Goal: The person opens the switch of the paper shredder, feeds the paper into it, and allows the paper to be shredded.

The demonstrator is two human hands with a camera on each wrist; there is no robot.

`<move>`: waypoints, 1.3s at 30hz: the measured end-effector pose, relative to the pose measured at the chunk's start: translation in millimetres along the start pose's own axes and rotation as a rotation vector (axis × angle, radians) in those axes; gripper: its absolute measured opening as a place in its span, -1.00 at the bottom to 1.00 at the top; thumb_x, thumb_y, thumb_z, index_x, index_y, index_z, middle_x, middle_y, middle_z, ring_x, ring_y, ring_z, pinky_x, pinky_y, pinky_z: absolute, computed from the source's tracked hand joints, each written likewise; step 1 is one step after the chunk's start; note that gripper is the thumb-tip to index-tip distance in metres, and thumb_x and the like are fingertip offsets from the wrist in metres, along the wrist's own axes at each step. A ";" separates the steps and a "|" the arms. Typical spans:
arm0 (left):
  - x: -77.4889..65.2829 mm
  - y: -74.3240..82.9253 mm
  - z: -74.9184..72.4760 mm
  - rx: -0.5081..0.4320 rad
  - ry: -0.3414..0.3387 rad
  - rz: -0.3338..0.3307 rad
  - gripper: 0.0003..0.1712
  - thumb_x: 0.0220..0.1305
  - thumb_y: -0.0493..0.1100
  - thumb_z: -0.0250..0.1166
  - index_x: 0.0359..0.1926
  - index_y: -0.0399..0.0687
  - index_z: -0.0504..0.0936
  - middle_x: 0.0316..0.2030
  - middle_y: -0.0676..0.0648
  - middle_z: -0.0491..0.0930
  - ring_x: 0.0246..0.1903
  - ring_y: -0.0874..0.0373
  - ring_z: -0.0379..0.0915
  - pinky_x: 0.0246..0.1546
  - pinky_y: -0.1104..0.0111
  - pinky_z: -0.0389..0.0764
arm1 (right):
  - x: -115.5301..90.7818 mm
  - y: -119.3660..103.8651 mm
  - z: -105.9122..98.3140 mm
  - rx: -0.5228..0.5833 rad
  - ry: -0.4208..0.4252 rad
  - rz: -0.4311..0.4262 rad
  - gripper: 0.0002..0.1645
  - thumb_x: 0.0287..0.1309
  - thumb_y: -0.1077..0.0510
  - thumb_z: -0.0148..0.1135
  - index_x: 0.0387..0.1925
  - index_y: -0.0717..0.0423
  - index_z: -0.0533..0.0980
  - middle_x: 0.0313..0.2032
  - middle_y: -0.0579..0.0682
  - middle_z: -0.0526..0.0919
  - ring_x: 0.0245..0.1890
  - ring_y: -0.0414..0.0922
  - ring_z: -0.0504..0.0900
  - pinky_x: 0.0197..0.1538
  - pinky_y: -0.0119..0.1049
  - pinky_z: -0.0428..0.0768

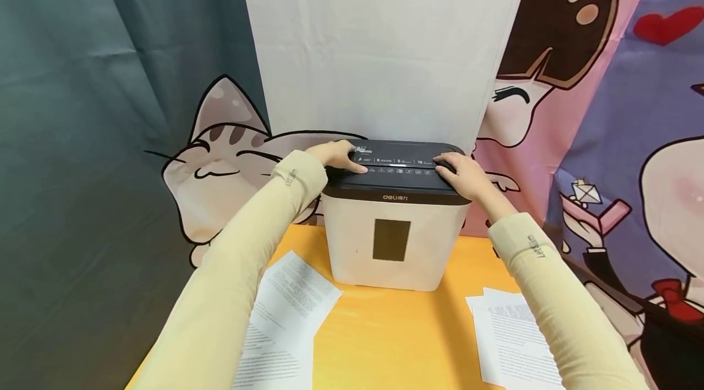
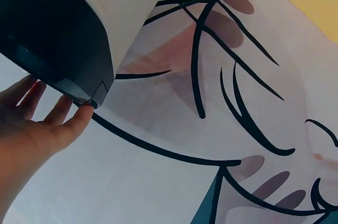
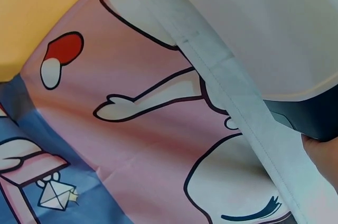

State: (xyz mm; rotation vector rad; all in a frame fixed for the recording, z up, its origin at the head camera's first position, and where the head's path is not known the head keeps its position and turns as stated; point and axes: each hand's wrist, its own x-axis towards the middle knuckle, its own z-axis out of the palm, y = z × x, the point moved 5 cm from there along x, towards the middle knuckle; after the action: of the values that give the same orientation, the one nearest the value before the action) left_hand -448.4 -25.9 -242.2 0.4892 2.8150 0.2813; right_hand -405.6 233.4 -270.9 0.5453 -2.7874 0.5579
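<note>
A white paper shredder (image 1: 352,237) with a black top and a small dark window stands in the middle of the head view. My left hand (image 1: 340,156) rests over the left end of the black top, thumb reaching across its upper face. At the opposite end, my right hand (image 1: 464,175) touches the top with its fingers and thumb. The left wrist view shows the left fingers (image 2: 63,112) against the rim of the black top (image 2: 58,39). Only part of the right hand (image 3: 323,155) appears in the right wrist view, by the black corner.
Printed sheets (image 1: 280,316) lie on the yellow table (image 1: 385,347) at the left. Another small stack of printed pages (image 1: 511,335) lies at the right. Right behind the shredder hangs a curtain (image 1: 385,41) with cartoon figures.
</note>
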 end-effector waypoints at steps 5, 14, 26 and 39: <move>-2.9 0.8 -5.4 0.057 -0.016 0.014 -0.07 0.25 0.28 0.13 0.44 -0.11 0.06 0.44 -0.12 0.06 0.41 -0.04 -0.02 0.40 0.13 0.07 | 3.5 -1.0 -1.7 -0.005 0.019 -0.009 -0.54 0.38 0.09 -0.06 0.18 0.27 0.39 0.22 0.30 0.40 0.29 0.21 0.27 0.35 0.11 0.14; 0.1 -2.0 -6.5 0.182 -0.106 -0.001 -0.10 0.31 0.31 0.00 0.48 -0.01 -0.07 0.49 -0.04 -0.15 0.47 0.01 -0.21 0.44 0.15 -0.05 | 5.6 -3.5 -0.1 -0.002 0.018 -0.015 -0.54 0.38 0.08 -0.07 0.18 0.26 0.39 0.22 0.30 0.39 0.28 0.23 0.27 0.34 0.14 0.14; -7.8 -1.2 -7.8 0.245 -0.181 -0.077 -0.10 0.29 0.39 -0.09 0.49 0.14 -0.15 0.50 0.07 -0.28 0.47 -0.02 -0.25 0.42 0.05 -0.04 | 4.3 -7.4 0.3 -0.025 0.011 -0.020 -0.53 0.39 0.08 -0.09 0.18 0.28 0.38 0.22 0.31 0.39 0.29 0.23 0.26 0.34 0.14 0.12; -3.4 0.8 -3.1 0.225 -0.209 -0.084 -0.12 0.30 0.37 -0.12 0.49 0.20 -0.22 0.50 0.11 -0.38 0.48 -0.04 -0.35 0.43 0.07 -0.09 | 2.5 -4.7 0.1 -0.048 -0.005 -0.010 -0.52 0.39 0.07 -0.11 0.17 0.30 0.37 0.21 0.33 0.39 0.28 0.25 0.27 0.33 0.16 0.12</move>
State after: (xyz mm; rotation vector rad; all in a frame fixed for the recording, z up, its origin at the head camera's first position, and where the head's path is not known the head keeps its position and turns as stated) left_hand -446.0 -26.8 -238.3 0.4181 2.6651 -0.0999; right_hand -406.0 228.5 -268.7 0.5509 -2.7928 0.4874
